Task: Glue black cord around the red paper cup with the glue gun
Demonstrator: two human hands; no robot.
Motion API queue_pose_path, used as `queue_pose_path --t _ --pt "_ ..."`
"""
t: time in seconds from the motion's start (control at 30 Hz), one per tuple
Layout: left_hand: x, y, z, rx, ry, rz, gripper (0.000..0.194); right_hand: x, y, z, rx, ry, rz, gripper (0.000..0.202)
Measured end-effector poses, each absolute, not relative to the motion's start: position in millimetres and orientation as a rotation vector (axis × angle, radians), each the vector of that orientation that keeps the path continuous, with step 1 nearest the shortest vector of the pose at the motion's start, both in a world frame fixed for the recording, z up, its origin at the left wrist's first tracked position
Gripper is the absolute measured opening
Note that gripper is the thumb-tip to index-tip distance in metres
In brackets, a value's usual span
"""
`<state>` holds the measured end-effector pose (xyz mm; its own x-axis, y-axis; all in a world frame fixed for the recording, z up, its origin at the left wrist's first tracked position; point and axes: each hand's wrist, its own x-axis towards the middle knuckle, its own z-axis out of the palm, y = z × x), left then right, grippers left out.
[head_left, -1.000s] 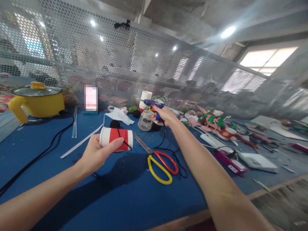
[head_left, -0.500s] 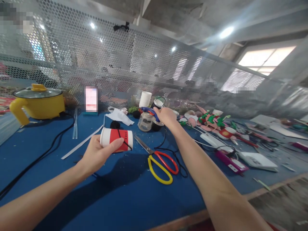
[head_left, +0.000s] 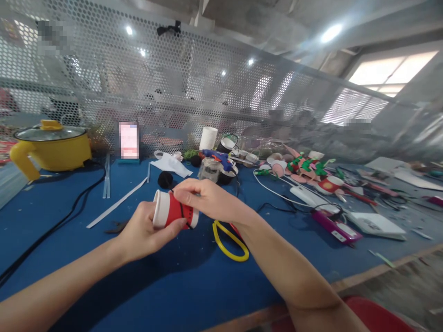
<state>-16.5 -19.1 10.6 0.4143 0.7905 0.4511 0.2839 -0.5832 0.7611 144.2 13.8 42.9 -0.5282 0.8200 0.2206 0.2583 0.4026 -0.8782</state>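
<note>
A white paper cup with a red band point(head_left: 173, 210) lies sideways in my left hand point(head_left: 147, 230), fingers in its mouth and thumb on its side. Black cord crosses the band. My right hand point(head_left: 204, 198) touches the cup's upper side near the cord, fingers bent together; whether it pinches the cord is hard to see. Behind it, a blue glue gun point(head_left: 221, 159) rests on a glass jar point(head_left: 208, 169). Scissors with yellow and red handles point(head_left: 230, 249) lie under my right wrist, blades hidden. A black yarn ball point(head_left: 165, 179) sits behind the cup.
A yellow pot point(head_left: 60, 150) and a phone on a stand point(head_left: 128, 140) are at the back left. Pliers point(head_left: 116, 227) lie beside my left hand. Stacked cups point(head_left: 208, 138), a purple device point(head_left: 335, 227) and craft pieces point(head_left: 308, 168) stand or lie further right.
My right hand has let go of the glue gun, now lying on the jar, and come down to the cup. My left hand has moved slightly right with the cup, now tilted.
</note>
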Motion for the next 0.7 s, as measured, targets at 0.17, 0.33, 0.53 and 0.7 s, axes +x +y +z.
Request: queue_pose_path --t 0.17,0.33,0.53,0.7 --pt "-16.5 -17.6 9.0 2.090 0.901 1.026 0.010 138.4 12.1 36.7 -0.954 -1.955 0.914 0.011" --pt "-13.0 -14.0 12.2 1.642 0.998 1.011 0.013 143.8 13.4 37.4 -0.967 -1.847 0.948 0.015" --pt "-10.1 -11.3 13.5 1.189 0.957 1.015 0.012 151.1 15.0 43.3 -0.860 -1.689 0.876 0.011" --pt "-9.0 -11.1 13.2 1.055 0.961 0.972 0.012 153.3 16.7 45.3 -0.861 -1.658 0.828 0.010"
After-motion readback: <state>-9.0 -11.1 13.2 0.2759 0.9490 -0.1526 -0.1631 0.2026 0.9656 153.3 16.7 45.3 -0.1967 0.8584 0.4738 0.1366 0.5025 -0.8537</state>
